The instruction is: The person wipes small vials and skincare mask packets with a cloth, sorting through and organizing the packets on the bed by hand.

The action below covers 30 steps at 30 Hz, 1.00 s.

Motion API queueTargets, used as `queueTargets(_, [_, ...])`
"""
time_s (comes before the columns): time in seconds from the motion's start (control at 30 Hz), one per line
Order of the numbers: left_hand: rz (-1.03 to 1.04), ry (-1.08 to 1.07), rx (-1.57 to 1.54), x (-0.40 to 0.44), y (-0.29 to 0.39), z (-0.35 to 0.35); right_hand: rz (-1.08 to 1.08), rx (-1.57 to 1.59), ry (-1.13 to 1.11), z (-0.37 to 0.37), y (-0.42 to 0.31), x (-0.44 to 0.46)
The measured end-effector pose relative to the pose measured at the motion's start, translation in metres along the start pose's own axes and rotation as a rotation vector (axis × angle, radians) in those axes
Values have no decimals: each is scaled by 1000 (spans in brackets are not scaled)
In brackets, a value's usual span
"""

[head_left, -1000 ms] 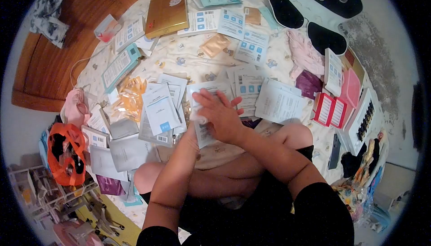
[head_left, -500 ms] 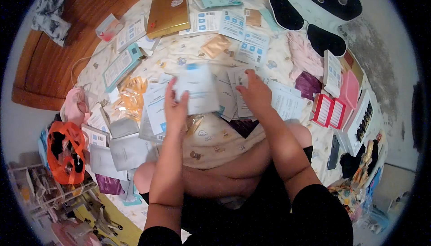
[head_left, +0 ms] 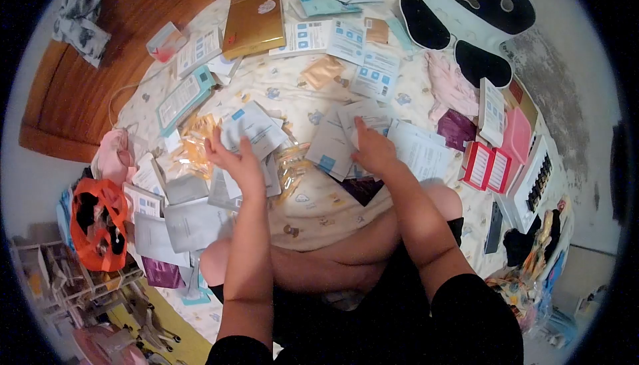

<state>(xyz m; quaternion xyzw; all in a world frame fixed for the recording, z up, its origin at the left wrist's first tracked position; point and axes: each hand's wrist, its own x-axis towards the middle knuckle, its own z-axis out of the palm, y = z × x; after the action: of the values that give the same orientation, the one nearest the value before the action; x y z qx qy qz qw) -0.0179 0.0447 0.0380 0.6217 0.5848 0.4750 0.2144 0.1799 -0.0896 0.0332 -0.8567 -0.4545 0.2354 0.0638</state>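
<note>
A white sheet-mask packet (head_left: 253, 130) with a blue square lies on the pile at left. Just below it is my left hand (head_left: 238, 164), fingers spread and nothing gripped. My right hand (head_left: 378, 151) is over the white packets (head_left: 331, 142) in the middle, its index finger and thumb apart against them. A further white packet (head_left: 419, 152) lies to the right of that hand. Between the two piles are clear-and-gold wrapped pieces (head_left: 291, 171). A dark purple packet (head_left: 363, 190) sticks out under the middle pile.
A gold box (head_left: 254, 25) and white boxes (head_left: 301, 37) stand at the back of the patterned sheet. Orange-wrapped pieces (head_left: 194, 145) and grey packets (head_left: 198, 224) lie left. A red-and-white box (head_left: 487, 165) and a tray of small vials (head_left: 536, 182) stand right.
My left hand has moved left and set the white packet down on the left pile, letting it go. My right hand has shifted slightly and stays at the middle packets.
</note>
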Motion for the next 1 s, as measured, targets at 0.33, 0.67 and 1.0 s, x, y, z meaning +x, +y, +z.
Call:
queueTargets(0.33, [-474, -1018, -685, -60, 18, 22, -251, 460, 141, -9, -9, 2])
queueTargets(0.67, [-1048, -1210, -1371, -53, 20, 13, -471, 724, 88, 13, -75, -57])
queueTargets(1.0, [-1253, -1161, -1200, -63, 40, -1, -586, 180, 528, 9, -57, -21])
